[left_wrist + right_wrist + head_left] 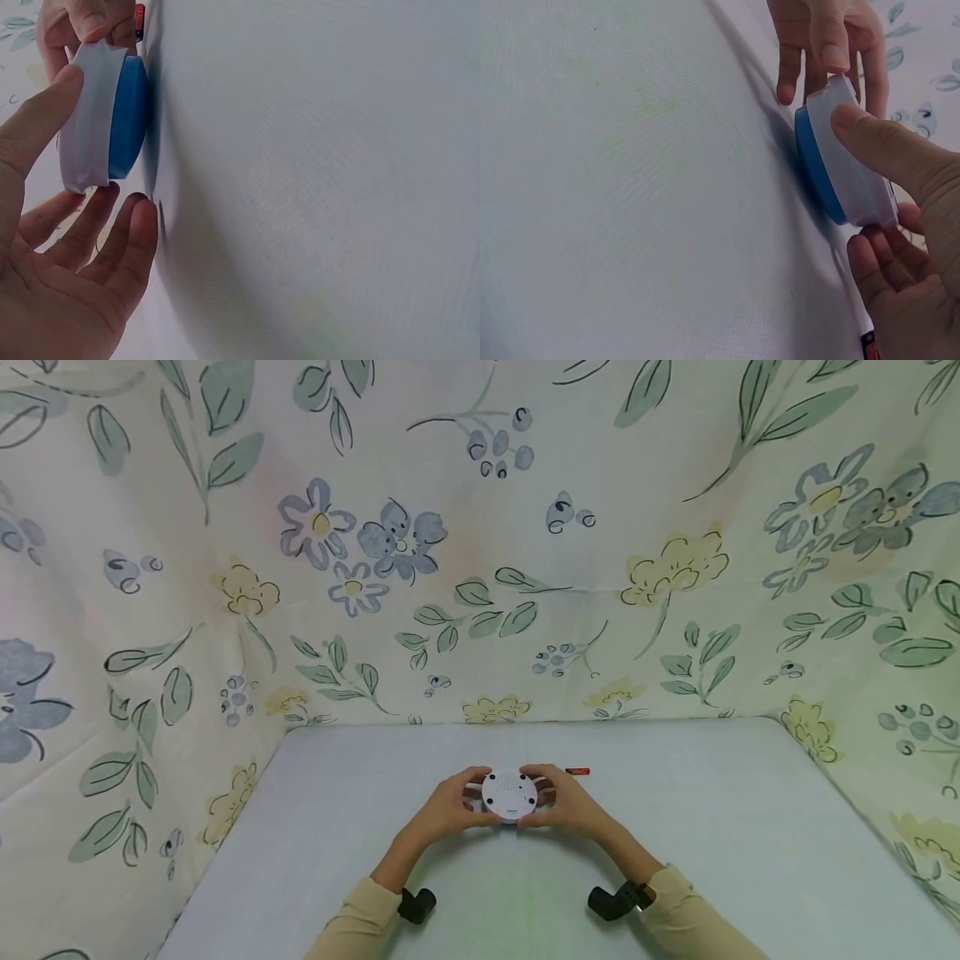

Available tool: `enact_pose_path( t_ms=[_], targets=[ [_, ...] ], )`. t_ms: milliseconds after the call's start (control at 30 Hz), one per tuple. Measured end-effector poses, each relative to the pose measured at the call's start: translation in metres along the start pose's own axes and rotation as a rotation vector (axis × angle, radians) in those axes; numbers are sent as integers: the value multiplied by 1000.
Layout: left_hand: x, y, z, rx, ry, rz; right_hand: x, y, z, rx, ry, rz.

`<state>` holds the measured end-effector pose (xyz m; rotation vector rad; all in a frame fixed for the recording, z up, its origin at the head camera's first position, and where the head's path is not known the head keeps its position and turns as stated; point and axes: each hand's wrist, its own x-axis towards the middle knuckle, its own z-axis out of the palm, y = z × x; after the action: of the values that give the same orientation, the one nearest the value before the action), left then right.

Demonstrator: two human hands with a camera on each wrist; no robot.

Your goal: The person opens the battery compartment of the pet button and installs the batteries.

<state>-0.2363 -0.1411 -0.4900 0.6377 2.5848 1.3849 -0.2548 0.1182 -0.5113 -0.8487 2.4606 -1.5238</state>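
A round white device (pixel 509 797) with small black feet and a patch of tiny holes faces up between both hands. Seen side-on in the left wrist view, its white rim (pixel 90 124) sits above a blue disc-shaped part (pixel 129 120) that faces the table; whether that part touches the table I cannot tell. My left hand (pixel 452 803) grips the device's left edge, thumb on the near side and fingers at the far side. The right edge is held the same way by my right hand (pixel 564 800). Both wrist views show thumb tips pressing on the white rim.
Just beyond the right hand lies a small red stick-like thing with a dark end (pixel 577 771), possibly a battery. A pale cloth-covered table (pixel 712 827) spreads around. Floral fabric (pixel 480 543) hangs behind and at both sides.
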Motion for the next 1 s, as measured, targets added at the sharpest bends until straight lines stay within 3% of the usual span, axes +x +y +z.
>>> enact_pose_path(
  t_ms=[233,467,700,1000],
  targets=[
    [5,0,3,39,15,5,1,0,-6,-43,-24,-18],
    [4,3,4,-3,7,24,7,-1,-12,-58,-36,-91],
    [7,5,7,-49,-15,56,10,-6,-14,-137,-52,-92],
    [11,8,9,-51,10,97,13,-12,-15,-239,-78,-88]
  ],
)
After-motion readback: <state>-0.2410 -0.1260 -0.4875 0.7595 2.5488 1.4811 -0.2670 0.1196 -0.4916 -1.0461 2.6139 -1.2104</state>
